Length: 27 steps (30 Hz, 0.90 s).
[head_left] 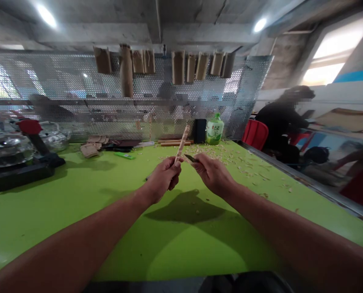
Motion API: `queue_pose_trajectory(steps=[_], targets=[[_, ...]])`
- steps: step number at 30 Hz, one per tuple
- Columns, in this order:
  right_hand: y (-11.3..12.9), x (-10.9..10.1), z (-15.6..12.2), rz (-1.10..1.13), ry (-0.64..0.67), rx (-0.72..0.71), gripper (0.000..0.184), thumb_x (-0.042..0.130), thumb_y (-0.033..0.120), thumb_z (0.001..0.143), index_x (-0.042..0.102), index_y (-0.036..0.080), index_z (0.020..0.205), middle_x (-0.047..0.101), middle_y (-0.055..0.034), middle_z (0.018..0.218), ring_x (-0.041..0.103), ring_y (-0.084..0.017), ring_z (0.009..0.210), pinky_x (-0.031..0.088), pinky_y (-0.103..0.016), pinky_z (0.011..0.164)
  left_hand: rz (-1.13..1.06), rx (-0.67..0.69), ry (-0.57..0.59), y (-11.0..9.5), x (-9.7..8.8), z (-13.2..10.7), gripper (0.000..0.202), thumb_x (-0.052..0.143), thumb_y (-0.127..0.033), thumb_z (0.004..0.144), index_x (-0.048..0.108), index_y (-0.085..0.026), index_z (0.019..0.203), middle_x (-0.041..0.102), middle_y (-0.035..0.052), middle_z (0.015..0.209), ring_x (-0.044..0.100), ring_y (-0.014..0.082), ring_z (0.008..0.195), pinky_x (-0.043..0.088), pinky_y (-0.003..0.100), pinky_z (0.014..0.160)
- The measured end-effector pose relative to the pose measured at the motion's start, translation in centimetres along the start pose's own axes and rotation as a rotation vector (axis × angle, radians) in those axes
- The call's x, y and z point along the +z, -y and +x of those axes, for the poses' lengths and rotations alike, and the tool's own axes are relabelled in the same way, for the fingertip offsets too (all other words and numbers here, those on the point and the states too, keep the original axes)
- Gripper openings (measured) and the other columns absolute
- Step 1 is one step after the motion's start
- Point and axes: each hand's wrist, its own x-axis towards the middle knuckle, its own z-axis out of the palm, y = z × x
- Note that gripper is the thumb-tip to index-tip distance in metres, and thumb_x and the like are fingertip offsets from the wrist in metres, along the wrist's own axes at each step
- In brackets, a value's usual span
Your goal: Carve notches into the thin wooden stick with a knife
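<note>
My left hand (166,176) is closed round the lower end of a pale wooden stick (183,142), whose surface looks cut in facets. The stick points up and leans a little to the right. In my right hand (213,173) is a knife (190,158) with a short dark blade, its tip directed left toward the stick just above my left fingers. I cannot tell whether the blade touches the wood. My right fingers hide the knife's handle. Both hands are raised above the green tabletop (181,252), and their shadow falls below them.
Wood shavings (254,167) litter the table's right and back. A green-labelled bottle (214,129) stands at the back beside a dark box (200,131). Leather-like pieces (92,146) and a green cutter (124,155) lie back left. Glass pots (9,148) are at left; a person (280,118) sits at right.
</note>
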Motion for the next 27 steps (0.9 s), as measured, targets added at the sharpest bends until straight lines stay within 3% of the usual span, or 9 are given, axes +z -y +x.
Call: queue_pose_trajectory(steps=[9, 21, 27], targets=[[0.49, 0.02, 0.29, -0.157, 0.07, 0.072, 0.038, 0.031, 0.05, 0.098, 0.051, 0.021, 0.085, 0.05, 0.001, 0.06, 0.039, -0.013, 0.05, 0.021, -0.025, 0.052, 0.135, 0.003, 0.008, -0.56, 0.02, -0.44, 0.026, 0.053, -0.043, 0.091, 0.054, -0.019, 0.1, 0.042, -0.0085, 0.061, 0.038, 0.0024, 0.035, 0.027, 0.016, 0.032], [0.36, 0.06, 0.2, -0.216, 0.037, 0.064, 0.039, 0.03, 0.049, 0.098, 0.053, 0.02, 0.085, 0.053, -0.0006, 0.062, 0.04, -0.014, 0.051, 0.02, -0.025, 0.052, 0.109, -0.035, -0.031, -0.88, 0.42, -0.47, 0.02, 0.051, -0.037, 0.092, 0.049, -0.018, 0.085, 0.037, -0.0099, 0.056, 0.029, 0.001, 0.032, 0.02, 0.016, 0.03], [0.57, -0.02, 0.19, -0.247, 0.058, 0.076, 0.04, 0.03, 0.05, 0.099, 0.054, 0.021, 0.089, 0.055, -0.0007, 0.061, 0.041, -0.014, 0.049, 0.019, -0.025, 0.051, 0.096, -0.052, -0.025, -0.96, 0.46, -0.54, 0.021, 0.054, -0.038, 0.09, 0.051, -0.018, 0.086, 0.041, -0.0095, 0.057, 0.029, 0.001, 0.032, 0.019, 0.017, 0.031]])
